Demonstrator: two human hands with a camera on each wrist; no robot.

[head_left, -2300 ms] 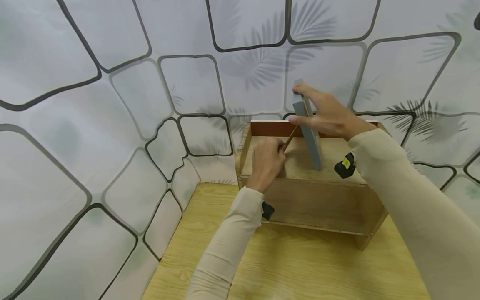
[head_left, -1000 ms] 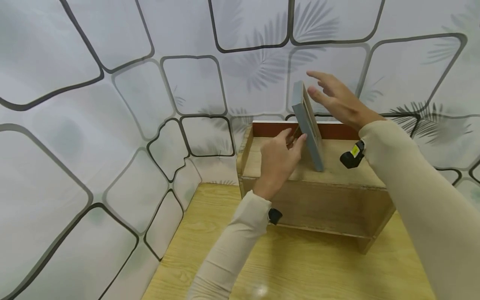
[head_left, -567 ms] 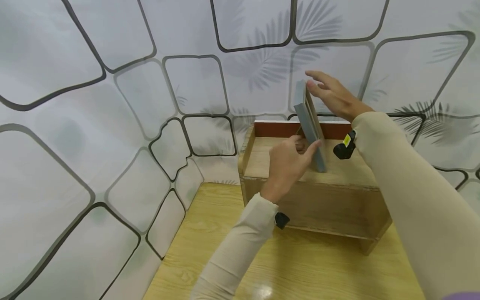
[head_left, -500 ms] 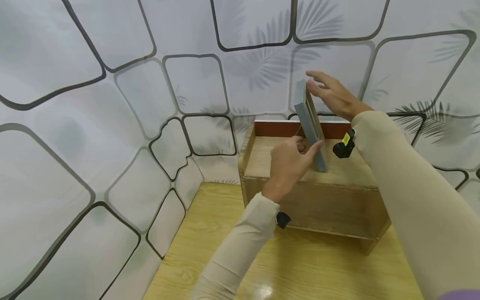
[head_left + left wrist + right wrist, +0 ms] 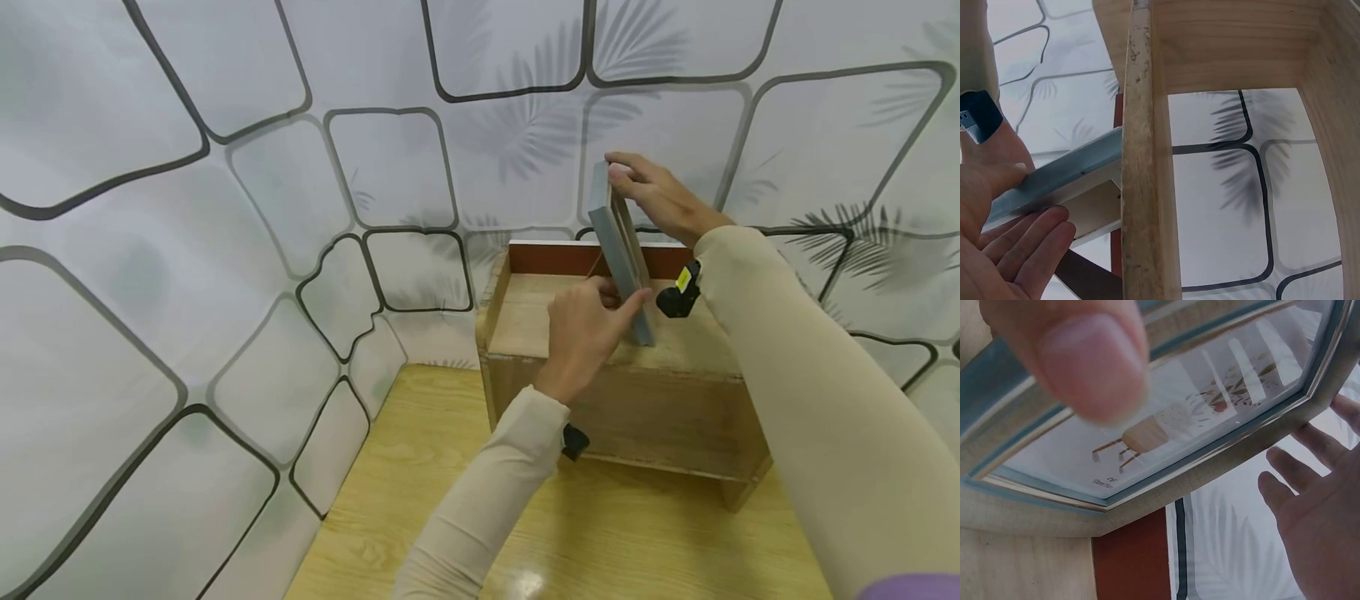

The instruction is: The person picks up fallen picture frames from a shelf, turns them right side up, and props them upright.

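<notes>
A blue-grey picture frame (image 5: 621,242) stands tilted on top of a wooden shelf unit (image 5: 525,325). Its glazed front, with a small drawing (image 5: 1147,434), shows in the right wrist view. My left hand (image 5: 585,329) holds the frame's lower part, thumb across the side edge and fingers curled behind; that thumb (image 5: 1094,369) looms large in the right wrist view. A thin back leg (image 5: 596,265) leans out behind the frame; its dark strip appears low in the left wrist view. At the top corner my right hand (image 5: 663,196) grips the frame between thumb and fingers.
Below the top board, the shelf unit has an open compartment (image 5: 660,417). A reddish-brown strip (image 5: 551,258) edges its back. It stands on a yellow wood-grain table (image 5: 420,467), against patterned wall covering (image 5: 517,183).
My left hand has moved right from the back leg to the frame's lower part. My right hand, gripping at first, came off the frame and now grips its top corner again.
</notes>
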